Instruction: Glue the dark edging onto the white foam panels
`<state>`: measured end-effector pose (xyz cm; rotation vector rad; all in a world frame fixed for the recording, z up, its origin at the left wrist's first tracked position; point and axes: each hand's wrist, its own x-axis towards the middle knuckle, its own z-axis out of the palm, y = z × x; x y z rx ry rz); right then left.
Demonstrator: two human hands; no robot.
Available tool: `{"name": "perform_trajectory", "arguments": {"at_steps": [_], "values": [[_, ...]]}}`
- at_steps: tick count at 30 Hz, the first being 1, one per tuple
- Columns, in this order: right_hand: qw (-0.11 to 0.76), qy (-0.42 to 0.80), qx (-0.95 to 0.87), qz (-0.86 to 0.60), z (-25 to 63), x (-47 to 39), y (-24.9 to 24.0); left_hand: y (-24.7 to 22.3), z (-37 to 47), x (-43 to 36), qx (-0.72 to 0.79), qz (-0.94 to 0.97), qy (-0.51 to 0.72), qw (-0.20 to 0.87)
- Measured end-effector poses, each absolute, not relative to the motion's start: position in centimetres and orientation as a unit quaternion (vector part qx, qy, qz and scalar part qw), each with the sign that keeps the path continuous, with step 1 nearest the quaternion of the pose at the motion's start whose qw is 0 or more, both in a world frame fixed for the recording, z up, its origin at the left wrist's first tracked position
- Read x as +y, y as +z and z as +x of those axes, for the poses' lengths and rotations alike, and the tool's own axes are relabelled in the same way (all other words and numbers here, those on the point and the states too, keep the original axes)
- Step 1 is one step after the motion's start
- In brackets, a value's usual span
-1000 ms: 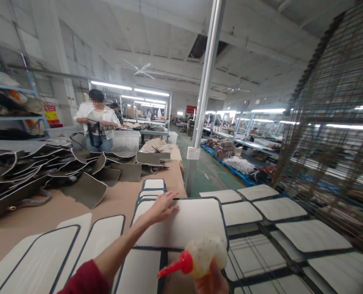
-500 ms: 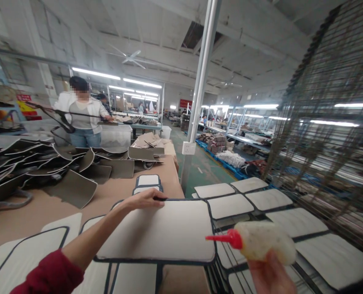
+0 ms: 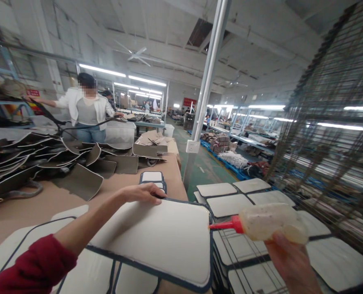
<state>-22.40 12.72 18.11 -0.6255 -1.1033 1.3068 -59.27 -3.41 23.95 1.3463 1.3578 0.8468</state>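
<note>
My left hand (image 3: 144, 192) grips the far edge of a white panel with dark blue edging (image 3: 157, 237), thumb on its face. The panel is tilted, its near right corner low in view. In my right hand (image 3: 287, 249) is a translucent squeeze bottle (image 3: 272, 222) lying sideways, its red nozzle (image 3: 227, 225) pointing left. The nozzle tip is at the panel's right edge, near the far right corner, where a thin yellowish trace shows. Just beyond my left hand lie small white pieces with dark blue edging (image 3: 151, 177).
More edged white panels (image 3: 229, 204) lie on a wire rack (image 3: 243, 253) at right. Others (image 3: 25, 249) sit on the brown table (image 3: 129, 175) at left. Grey curved pieces (image 3: 80, 181) are heaped behind. A post (image 3: 200, 122) stands ahead; a person (image 3: 88, 108) handles dark straps.
The panel has tilted, its near right corner dropping. The bottle has moved slightly right and up, and its nozzle tip now meets the panel's right edge. The person's arm at the back has spread outward.
</note>
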Motion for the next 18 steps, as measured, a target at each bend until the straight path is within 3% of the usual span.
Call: {"name": "perform_trajectory", "arguments": {"at_steps": [11,18], "values": [[0.605,0.544,-0.507,-0.285,-21.2,11.2,17.5,23.6,-59.6,-3.2,0.567,0.458,0.419,0.542],[0.527,0.606,-0.524,-0.282,-19.0,11.7,16.5,23.5,-59.6,-3.3,0.559,0.393,0.431,0.589]]}}
